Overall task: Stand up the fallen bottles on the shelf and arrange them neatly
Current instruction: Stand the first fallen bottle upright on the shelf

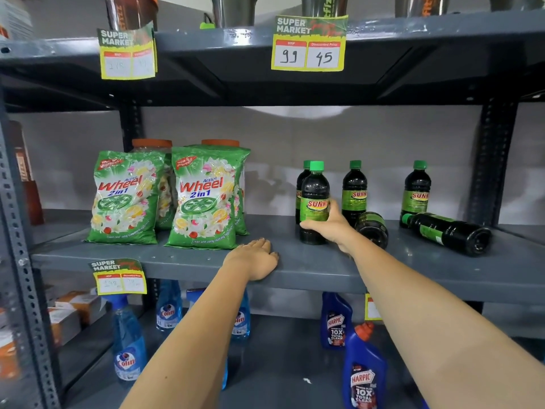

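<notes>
Two "SUNNY" bottles (448, 231) down; right hand (330, 224) grips one upright (314, 202).

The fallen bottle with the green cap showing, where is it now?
In the head view it lies on its side at the right end of the middle shelf, cap pointing left, just in front of the rightmost upright Sunny bottle.

Green-capped dark bottles (314, 202); grey shelf (413, 270)
</notes>
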Demonstrator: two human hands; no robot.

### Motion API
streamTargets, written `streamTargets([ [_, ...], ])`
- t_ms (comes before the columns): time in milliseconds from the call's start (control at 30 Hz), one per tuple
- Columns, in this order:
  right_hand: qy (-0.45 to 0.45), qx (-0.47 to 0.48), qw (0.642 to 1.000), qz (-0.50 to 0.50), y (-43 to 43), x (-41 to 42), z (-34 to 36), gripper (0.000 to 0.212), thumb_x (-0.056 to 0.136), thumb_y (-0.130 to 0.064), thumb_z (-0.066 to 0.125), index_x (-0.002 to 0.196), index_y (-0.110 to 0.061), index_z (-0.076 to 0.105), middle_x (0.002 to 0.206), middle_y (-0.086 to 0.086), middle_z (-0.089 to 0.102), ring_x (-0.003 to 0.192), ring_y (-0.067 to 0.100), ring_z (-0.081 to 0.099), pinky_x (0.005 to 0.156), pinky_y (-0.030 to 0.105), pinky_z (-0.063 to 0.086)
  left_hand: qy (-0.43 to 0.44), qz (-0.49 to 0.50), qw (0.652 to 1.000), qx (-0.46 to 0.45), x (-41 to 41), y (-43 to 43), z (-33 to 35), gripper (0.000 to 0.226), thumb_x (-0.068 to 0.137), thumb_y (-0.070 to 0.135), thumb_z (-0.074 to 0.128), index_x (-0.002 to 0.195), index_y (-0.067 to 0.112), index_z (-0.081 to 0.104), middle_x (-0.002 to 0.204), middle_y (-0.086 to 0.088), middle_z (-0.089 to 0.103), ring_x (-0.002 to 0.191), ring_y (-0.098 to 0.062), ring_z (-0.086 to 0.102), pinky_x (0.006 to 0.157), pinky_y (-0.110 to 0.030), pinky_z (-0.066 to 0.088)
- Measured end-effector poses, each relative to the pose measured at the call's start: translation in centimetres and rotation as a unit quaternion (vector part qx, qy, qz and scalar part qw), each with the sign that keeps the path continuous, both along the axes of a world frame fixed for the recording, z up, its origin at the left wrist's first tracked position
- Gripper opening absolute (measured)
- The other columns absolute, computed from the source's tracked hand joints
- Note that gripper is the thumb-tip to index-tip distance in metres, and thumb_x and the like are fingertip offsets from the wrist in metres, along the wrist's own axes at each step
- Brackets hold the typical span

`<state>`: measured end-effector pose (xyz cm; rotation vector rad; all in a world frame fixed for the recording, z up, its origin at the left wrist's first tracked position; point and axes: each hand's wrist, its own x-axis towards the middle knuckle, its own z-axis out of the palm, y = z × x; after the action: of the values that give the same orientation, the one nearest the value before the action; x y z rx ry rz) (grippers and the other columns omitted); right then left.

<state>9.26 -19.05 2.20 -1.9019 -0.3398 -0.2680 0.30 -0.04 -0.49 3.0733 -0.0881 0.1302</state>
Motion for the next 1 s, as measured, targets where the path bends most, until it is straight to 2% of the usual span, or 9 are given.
streamTargets([
  [67, -0.019, -0.019, 0.999, -0.032, 0.1, 0.0, -0.2, 0.096, 0.066, -0.028, 0.089, 0.142, -0.021, 0.030, 0.121, -0.004, 0.055, 0.111, 0.018, 0.054, 0.094, 0.033, 0.044, -0.004, -0.001, 1.000, -0.002, 0.1, 0.1, -0.1, 0.060, 0.103, 0.038, 0.019, 0.154, 0.007, 0.015, 0.164, -0.010, 0.009, 0.151, -0.023, 0.012, 0.121, -0.038, 0.013],
  [167, -0.041, -0.041, 0.996, -0.075, 0.8, 0.0, -0.3, 0.101, 0.059, -0.039, 0.092, 0.137, -0.018, 0.032, 0.125, 0.001, 0.058, 0.114, 0.024, 0.057, 0.094, 0.038, 0.047, -0.008, -0.003, 1.000, -0.002, 0.3, 0.1, -0.2, 0.059, 0.102, 0.038, 0.019, 0.152, 0.007, 0.019, 0.163, -0.011, 0.012, 0.150, -0.023, 0.014, 0.120, -0.039, 0.016],
  [267, -0.054, -0.070, 0.991, -0.098, 1.3, -0.2, -0.3, 0.098, 0.061, -0.044, 0.089, 0.133, -0.015, 0.029, 0.123, 0.003, 0.056, 0.112, 0.027, 0.057, 0.090, 0.039, 0.046, -0.006, -0.003, 1.000, -0.002, 0.4, 0.2, -0.2, 0.060, 0.102, 0.039, 0.018, 0.153, 0.007, 0.018, 0.164, -0.010, 0.011, 0.150, -0.023, 0.013, 0.121, -0.039, 0.015],
  [333, -0.054, -0.080, 0.990, -0.101, 1.4, -0.3, -0.2, 0.099, 0.062, -0.046, 0.088, 0.133, -0.014, 0.027, 0.124, 0.004, 0.055, 0.113, 0.027, 0.057, 0.092, 0.042, 0.048, -0.006, -0.002, 1.000, -0.004, 0.4, 0.2, -0.3, 0.060, 0.102, 0.039, 0.018, 0.154, 0.008, 0.016, 0.164, -0.009, 0.010, 0.151, -0.022, 0.012, 0.121, -0.039, 0.014],
  [500, -0.034, -0.105, 0.990, -0.083, 1.2, -0.4, -0.1, 0.096, 0.064, -0.042, 0.088, 0.136, -0.014, 0.031, 0.130, 0.006, 0.054, 0.120, 0.027, 0.053, 0.099, 0.045, 0.046, -0.003, -0.001, 1.000, 0.002, 0.8, 0.3, -0.3, 0.061, 0.102, 0.040, 0.018, 0.154, 0.009, 0.014, 0.164, -0.008, 0.008, 0.151, -0.022, 0.010, 0.122, -0.039, 0.013],
  [800, -0.037, -0.103, 0.993, -0.049, -0.1, -3.8, -0.3, 0.089, 0.064, -0.040, 0.089, 0.133, -0.017, 0.038, 0.127, 0.003, 0.057, 0.118, 0.023, 0.054, 0.094, 0.036, 0.046, 0.004, -0.001, 1.000, 0.016, 1.4, 0.7, -0.6, 0.061, 0.102, 0.039, 0.018, 0.154, 0.006, 0.014, 0.164, -0.011, 0.008, 0.151, -0.023, 0.009, 0.122, -0.039, 0.013],
  [1000, -0.060, -0.092, 0.994, -0.014, -1.2, -8.4, -0.8, 0.086, 0.067, -0.040, 0.088, 0.134, -0.019, 0.039, 0.116, -0.006, 0.055, 0.104, 0.012, 0.051, 0.086, 0.027, 0.042, 0.008, 0.004, 1.000, 0.017, 1.3, 0.6, -0.4, 0.062, 0.102, 0.040, 0.017, 0.154, 0.006, 0.013, 0.164, -0.013, 0.007, 0.151, -0.025, 0.010, 0.122, -0.041, 0.013],
])
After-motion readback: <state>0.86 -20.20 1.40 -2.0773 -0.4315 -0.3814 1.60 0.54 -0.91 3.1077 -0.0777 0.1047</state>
